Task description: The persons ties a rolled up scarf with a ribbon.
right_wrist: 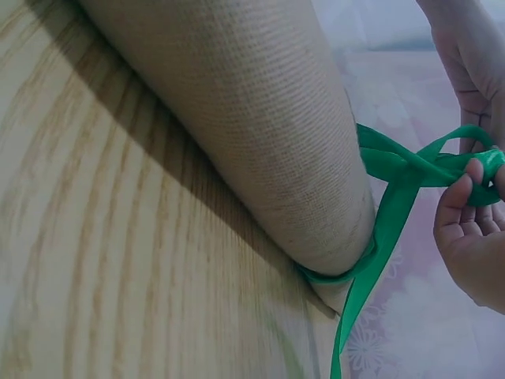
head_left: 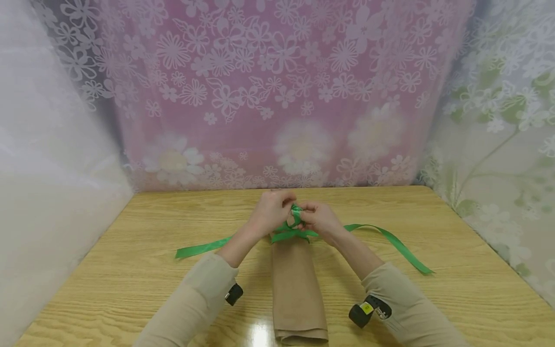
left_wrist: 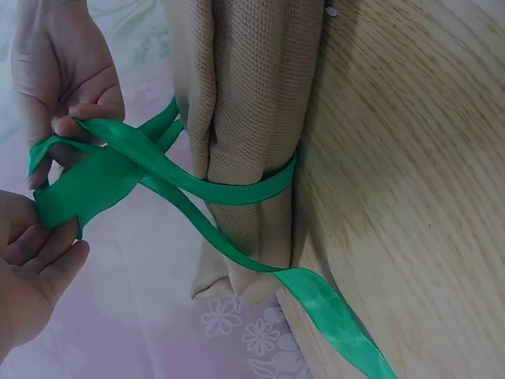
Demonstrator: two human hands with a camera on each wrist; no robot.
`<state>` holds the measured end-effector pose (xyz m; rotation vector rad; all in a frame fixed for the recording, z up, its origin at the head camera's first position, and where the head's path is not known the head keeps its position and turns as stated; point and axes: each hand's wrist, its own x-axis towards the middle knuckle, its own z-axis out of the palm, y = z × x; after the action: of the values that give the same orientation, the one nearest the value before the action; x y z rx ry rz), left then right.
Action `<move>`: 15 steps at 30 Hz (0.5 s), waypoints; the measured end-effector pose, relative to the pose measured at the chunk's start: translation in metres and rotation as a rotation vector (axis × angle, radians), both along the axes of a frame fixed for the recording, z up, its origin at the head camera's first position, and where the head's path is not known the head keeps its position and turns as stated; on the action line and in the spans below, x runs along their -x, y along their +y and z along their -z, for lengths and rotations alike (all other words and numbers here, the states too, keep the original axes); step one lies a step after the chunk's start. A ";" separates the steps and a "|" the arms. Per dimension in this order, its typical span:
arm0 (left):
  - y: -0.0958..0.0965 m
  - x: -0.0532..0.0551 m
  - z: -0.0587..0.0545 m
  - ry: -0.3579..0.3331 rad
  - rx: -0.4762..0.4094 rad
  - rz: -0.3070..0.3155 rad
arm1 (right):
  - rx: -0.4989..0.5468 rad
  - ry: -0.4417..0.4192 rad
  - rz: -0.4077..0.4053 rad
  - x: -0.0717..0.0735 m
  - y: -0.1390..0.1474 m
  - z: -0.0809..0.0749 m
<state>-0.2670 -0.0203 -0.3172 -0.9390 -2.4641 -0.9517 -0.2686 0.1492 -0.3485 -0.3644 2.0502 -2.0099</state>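
Observation:
A long rolled or folded piece of brown woven cloth (head_left: 297, 284) lies lengthwise on the wooden table, with a green satin ribbon (left_wrist: 245, 191) wrapped round it near its far end. Above that band, loops of the ribbon rise off the cloth. My left hand (head_left: 272, 212) pinches a wide, flattened part of the ribbon between thumb and fingers. Opposite it, my right hand (head_left: 322, 221) pinches the ribbon loop with thumb and fingertips. Two loose ribbon tails spread out over the table, one to the left and a longer one to the right.
The wooden table (head_left: 143, 279) reaches back to a pink flowered curtain (head_left: 243, 96). Pale sheeting (head_left: 56, 159) hangs on the left and a flowered sheet (head_left: 498, 159) on the right. A black camera (head_left: 361, 314) is strapped to the right wrist, another to the left.

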 end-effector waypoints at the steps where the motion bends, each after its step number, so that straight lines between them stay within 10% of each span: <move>1: 0.000 0.001 0.001 -0.019 -0.008 -0.001 | 0.014 -0.004 0.006 0.000 0.000 0.000; 15: 0.003 -0.001 0.000 -0.246 -0.124 -0.091 | 0.188 0.054 0.132 -0.007 -0.011 -0.002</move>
<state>-0.2661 -0.0177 -0.3172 -0.6997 -2.5850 -1.2366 -0.2616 0.1379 -0.3463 -0.3285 1.9686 -2.3042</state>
